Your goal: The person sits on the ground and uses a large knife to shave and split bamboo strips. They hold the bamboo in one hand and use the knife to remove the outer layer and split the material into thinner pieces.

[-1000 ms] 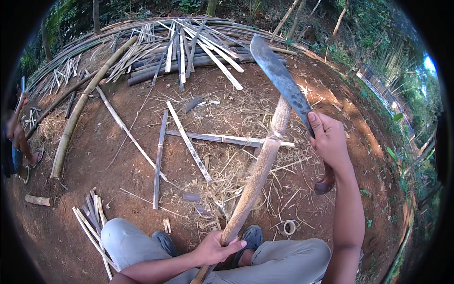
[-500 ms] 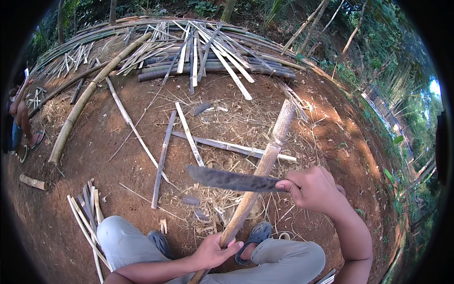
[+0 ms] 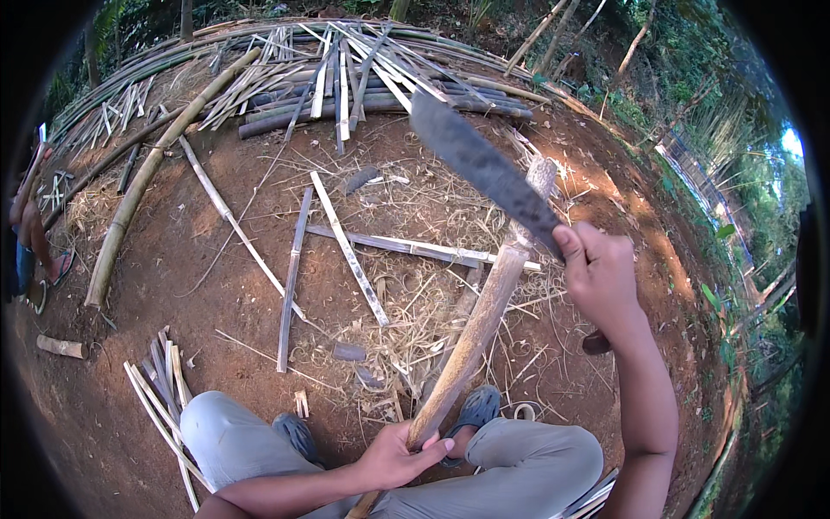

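My left hand [image 3: 402, 454] is wrapped round the lower part of a tan, speckled bamboo pole [image 3: 471, 346], which slants up and away from between my legs. Its far end lies partly behind the blade of a machete [image 3: 484, 164]. My right hand [image 3: 601, 277] grips the machete by its handle, whose dark end sticks out below the fist. The broad dark blade points up and to the left, crossing over the pole near its upper joint. Whether blade and pole touch, I cannot tell.
Split bamboo strips [image 3: 353, 246] and pale shavings [image 3: 406, 303] litter the brown soil ahead. More strips [image 3: 164, 389] lie beside my left knee. A long bamboo pole [image 3: 130, 216] and a large bamboo pile [image 3: 372, 102] lie farther off. At the far left is another person [image 3: 30, 229].
My right hand has risen slightly, and the machete has swung from nearly level to pointing steeply up and left. The pole has shifted a little in my left hand's hold.
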Motion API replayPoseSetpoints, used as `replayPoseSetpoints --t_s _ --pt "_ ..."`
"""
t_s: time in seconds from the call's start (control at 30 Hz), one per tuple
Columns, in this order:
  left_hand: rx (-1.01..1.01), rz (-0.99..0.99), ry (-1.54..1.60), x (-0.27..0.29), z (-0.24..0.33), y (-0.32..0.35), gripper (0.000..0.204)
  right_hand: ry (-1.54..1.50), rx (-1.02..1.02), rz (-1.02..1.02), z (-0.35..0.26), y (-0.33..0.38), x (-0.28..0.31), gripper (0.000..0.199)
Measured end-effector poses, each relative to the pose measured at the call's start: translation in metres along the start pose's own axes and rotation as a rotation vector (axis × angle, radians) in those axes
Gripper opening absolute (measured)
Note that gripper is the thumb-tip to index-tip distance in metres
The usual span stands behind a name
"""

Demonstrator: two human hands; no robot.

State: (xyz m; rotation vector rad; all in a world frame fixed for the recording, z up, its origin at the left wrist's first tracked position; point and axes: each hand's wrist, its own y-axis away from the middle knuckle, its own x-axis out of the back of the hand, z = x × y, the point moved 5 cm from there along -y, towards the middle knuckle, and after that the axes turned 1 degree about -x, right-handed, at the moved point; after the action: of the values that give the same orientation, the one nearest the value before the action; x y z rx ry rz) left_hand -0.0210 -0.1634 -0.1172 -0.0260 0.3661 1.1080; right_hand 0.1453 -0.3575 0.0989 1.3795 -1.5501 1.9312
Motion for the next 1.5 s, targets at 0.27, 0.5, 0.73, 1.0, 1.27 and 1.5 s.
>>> replayPoseSetpoints --t_s 0.27,0.5,0.73,1.0,1.27,1.5 --pt "-0.064 -0.003 -0.036 -0.002 -0.001 -0.001 0.036 -0.055 -0.090 0.074 -0.016 -0.020 0.026 0.042" --pt "-0.068 0.052 -0.025 0.000 0.000 -0.002 0.034 -0.031 0.073 -0.102 -0.059 -0.018 0.017 0.040" --pt "-0.060 0.128 -0.043 0.001 -0.003 0.002 0.033 0.046 0.177 -0.273 -0.046 0.001 -0.005 0.035" --pt "-0.141 0.188 -0.135 0.003 -0.006 0.003 0.029 -0.024 0.133 -0.264 -0.053 0.002 -0.007 0.036" --pt "-0.094 0.133 -0.170 0.003 -0.007 0.000 0.027 0.031 0.003 -0.157 -0.024 -0.012 -0.009 0.037" --pt "-0.089 0.114 -0.116 0.000 -0.010 0.000 0.025 -0.042 -0.146 -0.066 -0.006 -0.010 0.002 0.040"
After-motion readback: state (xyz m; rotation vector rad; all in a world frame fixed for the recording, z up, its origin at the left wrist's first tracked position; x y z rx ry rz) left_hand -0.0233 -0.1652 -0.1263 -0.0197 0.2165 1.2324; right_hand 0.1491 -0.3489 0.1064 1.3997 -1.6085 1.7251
